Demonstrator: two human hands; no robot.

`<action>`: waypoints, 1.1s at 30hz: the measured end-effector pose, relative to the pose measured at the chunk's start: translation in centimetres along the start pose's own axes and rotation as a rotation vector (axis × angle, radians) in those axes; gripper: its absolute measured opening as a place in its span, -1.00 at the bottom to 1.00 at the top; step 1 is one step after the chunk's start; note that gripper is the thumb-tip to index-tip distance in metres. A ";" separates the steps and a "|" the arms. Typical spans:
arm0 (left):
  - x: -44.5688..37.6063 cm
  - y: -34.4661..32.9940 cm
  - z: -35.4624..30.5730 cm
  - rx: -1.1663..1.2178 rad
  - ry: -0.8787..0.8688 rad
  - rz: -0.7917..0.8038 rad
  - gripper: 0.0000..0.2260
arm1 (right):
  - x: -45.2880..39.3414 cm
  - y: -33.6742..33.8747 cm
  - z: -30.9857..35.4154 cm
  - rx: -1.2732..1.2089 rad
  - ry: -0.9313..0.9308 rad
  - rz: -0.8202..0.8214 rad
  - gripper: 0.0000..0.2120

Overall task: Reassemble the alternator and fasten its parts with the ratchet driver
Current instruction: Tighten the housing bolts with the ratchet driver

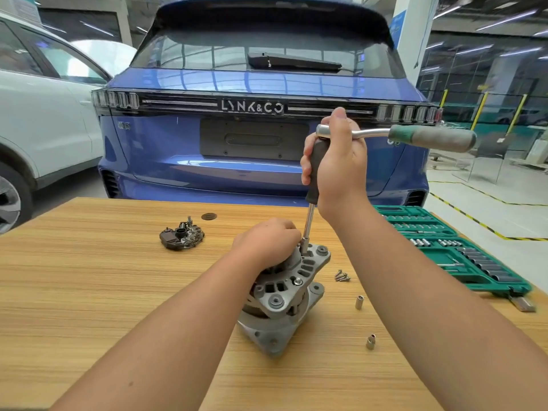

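Note:
The grey alternator [281, 295] stands on the wooden table [89, 277], its housing tilted slightly to the right. My left hand [267, 243] grips its top, fingers curled over the upper housing. My right hand [335, 161] holds the black handle of an upright driver [315, 170], whose steel shaft and socket [304, 243] sit on a bolt at the alternator's far rim. A ratchet wrench [415, 136] with a green-grey grip sticks out to the right from the driver's top. A dark rectifier part [181, 236] lies to the left.
Loose screws [342, 275] and two small sockets [359, 301] [370, 341] lie right of the alternator. An open green socket set case [450, 250] sits at the table's right edge. A small dark disc [209, 216] lies near the far edge. A blue car [252, 114] is parked just behind the table.

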State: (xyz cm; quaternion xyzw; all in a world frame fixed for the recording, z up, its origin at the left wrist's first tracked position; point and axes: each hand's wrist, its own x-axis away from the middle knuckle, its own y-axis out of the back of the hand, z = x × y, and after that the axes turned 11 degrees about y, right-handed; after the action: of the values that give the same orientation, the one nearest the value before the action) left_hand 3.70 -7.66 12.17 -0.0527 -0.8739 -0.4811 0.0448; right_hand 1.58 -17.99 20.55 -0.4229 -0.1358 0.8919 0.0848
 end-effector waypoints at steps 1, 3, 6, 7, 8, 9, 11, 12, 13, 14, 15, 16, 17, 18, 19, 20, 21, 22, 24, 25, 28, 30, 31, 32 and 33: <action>0.2 -0.1 -0.1 0.002 0.036 -0.020 -0.70 | 0.2 -0.1 0.3 -0.031 -0.027 0.013 -0.71; 0.7 -0.4 -0.4 0.012 0.110 -0.052 -0.66 | 0.5 -0.1 0.8 -0.112 -0.087 0.030 -0.72; 1.2 -0.6 -0.7 0.007 0.222 -0.125 -0.63 | 0.9 0.3 1.7 -0.212 -0.159 0.067 -0.71; 1.3 -0.6 -0.7 0.015 0.239 -0.139 -0.63 | 0.9 0.4 1.9 -0.230 -0.172 0.082 -0.71; 1.3 -0.7 -0.7 0.028 0.241 -0.144 -0.63 | 1.0 0.6 2.1 -0.238 -0.177 0.092 -0.72; 1.4 -0.7 -0.7 0.041 0.235 -0.145 -0.63 | 1.1 0.8 2.2 -0.241 -0.179 0.100 -0.73; 1.4 -0.7 -0.7 0.058 0.224 -0.141 -0.66 | 1.2 1.1 2.3 -0.228 -0.179 0.101 -0.75; 1.4 -0.7 -0.6 0.061 0.222 -0.141 -0.68 | 1.3 1.2 2.2 -0.220 -0.178 0.097 -0.80; 1.4 -0.7 -0.6 0.064 0.222 -0.144 -0.69 | 1.3 1.3 2.1 -0.215 -0.179 0.094 -0.83; 1.3 -0.7 -0.6 0.066 0.220 -0.147 -0.71 | 1.2 1.4 2.0 -0.209 -0.183 0.093 -0.84; 1.3 -0.7 -0.6 0.069 0.218 -0.148 -0.72 | 1.2 1.5 1.9 -0.203 -0.187 0.091 -0.83; 1.3 -0.7 -0.6 0.071 0.214 -0.147 -0.72 | 1.1 1.6 1.9 -0.198 -0.187 0.089 -0.84; 1.3 -0.7 -0.6 0.072 0.209 -0.147 -0.72 | 1.0 1.6 1.8 -0.198 -0.186 0.089 -0.84; 1.3 -0.7 -0.6 0.072 0.204 -0.149 -0.73 | 1.0 1.6 1.8 -0.200 -0.185 0.088 -0.85; 1.4 -0.7 -0.5 0.070 0.199 -0.152 -0.73 | 0.9 1.5 1.8 -0.207 -0.188 0.084 -0.86; 1.4 -0.7 -0.5 0.070 0.194 -0.152 -0.74 | 0.9 1.5 1.7 -0.215 -0.190 0.079 -0.85; 1.3 -0.7 -0.5 0.070 0.192 -0.150 -0.75 | 0.9 1.5 1.7 -0.225 -0.191 0.074 -0.82; 1.3 -0.6 -0.5 0.070 0.191 -0.147 -0.75 | 1.0 1.5 1.7 -0.231 -0.191 0.071 -0.78; 1.2 -0.6 -0.5 0.065 0.193 -0.145 -0.74 | 1.0 1.4 1.7 -0.228 -0.200 0.062 -0.69; 1.2 -0.6 -0.5 0.060 0.192 -0.145 -0.74 | 1.1 1.3 1.7 -0.225 -0.209 0.050 -0.69; 1.2 -0.7 -0.5 0.052 0.186 -0.144 -0.74 | 1.1 1.1 1.8 -0.221 -0.243 0.004 -0.76; 1.1 -0.7 -0.4 0.045 0.180 -0.148 -0.72 | 1.0 1.1 1.9 -0.216 -0.261 -0.015 -0.76; 1.1 -0.7 -0.4 0.042 0.178 -0.151 -0.72 | 0.9 1.0 2.0 -0.214 -0.265 -0.022 -0.76; 1.0 -0.7 -0.4 0.039 0.176 -0.155 -0.71 | 0.8 1.0 2.0 -0.211 -0.267 -0.028 -0.76; 1.0 -0.7 -0.4 0.035 0.176 -0.158 -0.70 | 0.7 0.9 2.1 -0.212 -0.268 -0.034 -0.76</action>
State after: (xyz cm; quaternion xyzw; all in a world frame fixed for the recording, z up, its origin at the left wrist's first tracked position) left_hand 2.65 -8.32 11.90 0.0595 -0.8763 -0.4706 0.0840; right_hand -0.57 -19.03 20.99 -0.3043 -0.2463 0.9195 0.0360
